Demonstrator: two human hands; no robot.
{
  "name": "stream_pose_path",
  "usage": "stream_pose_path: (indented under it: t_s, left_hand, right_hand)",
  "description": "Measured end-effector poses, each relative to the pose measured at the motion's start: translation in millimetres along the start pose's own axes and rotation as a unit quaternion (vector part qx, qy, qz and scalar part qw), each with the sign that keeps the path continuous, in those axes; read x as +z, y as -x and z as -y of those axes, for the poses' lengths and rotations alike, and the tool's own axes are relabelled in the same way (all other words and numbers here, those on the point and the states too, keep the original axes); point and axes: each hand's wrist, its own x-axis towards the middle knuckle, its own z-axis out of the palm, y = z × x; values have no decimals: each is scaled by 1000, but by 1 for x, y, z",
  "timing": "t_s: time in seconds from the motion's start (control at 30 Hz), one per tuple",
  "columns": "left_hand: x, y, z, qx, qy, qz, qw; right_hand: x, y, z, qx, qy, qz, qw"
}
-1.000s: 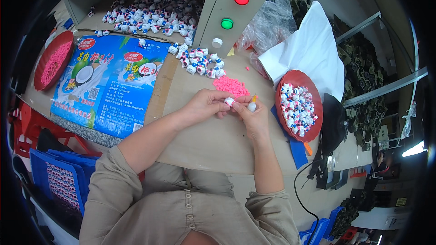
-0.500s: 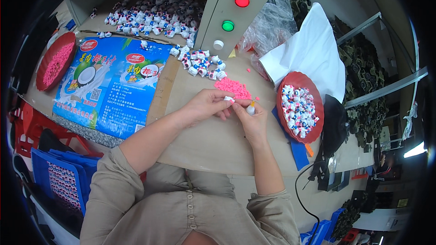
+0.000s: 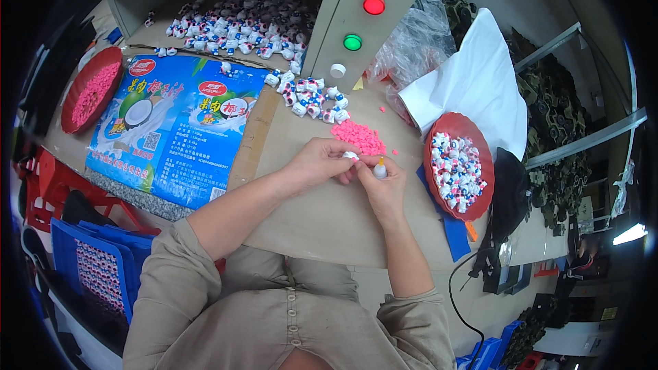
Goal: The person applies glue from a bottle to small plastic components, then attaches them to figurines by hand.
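Observation:
Between the thumb and fingers of my left hand (image 3: 310, 164) is a small white toy figure (image 3: 350, 155), partly covered by the fingertips. My right hand (image 3: 385, 195) closes round a small glue bottle (image 3: 380, 170) with a yellow tip that points up and away from me. The fingertips of both hands meet at the figure. Just beyond them lies a heap of small pink pieces (image 3: 360, 136). Farther off to the left is a cluster of white and blue toy figures (image 3: 312, 99). What the right fingertips touch on the figure is too small to make out.
On the right, a red scalloped bowl (image 3: 487, 195) holds many figures. Another red bowl (image 3: 117, 85) with pink pieces sits far left, beside a blue printed cardboard sheet (image 3: 185, 130). A grey machine (image 3: 327, 31) with more figures inside stands behind. White sheeting (image 3: 473, 75) lies back right.
The whole view has shifted slightly right and down. The figure has turned a little in my fingers, showing more white and less pink. Both hands keep their hold.

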Motion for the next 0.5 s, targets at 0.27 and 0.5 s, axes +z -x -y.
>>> stream_pose_path:
  t_s: [0.27, 0.5]
  left_hand:
    - [0, 5, -19, -32, 102, -61, 992]
    - [-46, 5, -47, 125, -507, -358, 774]
  right_hand:
    - [-8, -8, 3, 49, -14, -2, 999]
    - [-14, -13, 10, 82, -207, 7, 975]
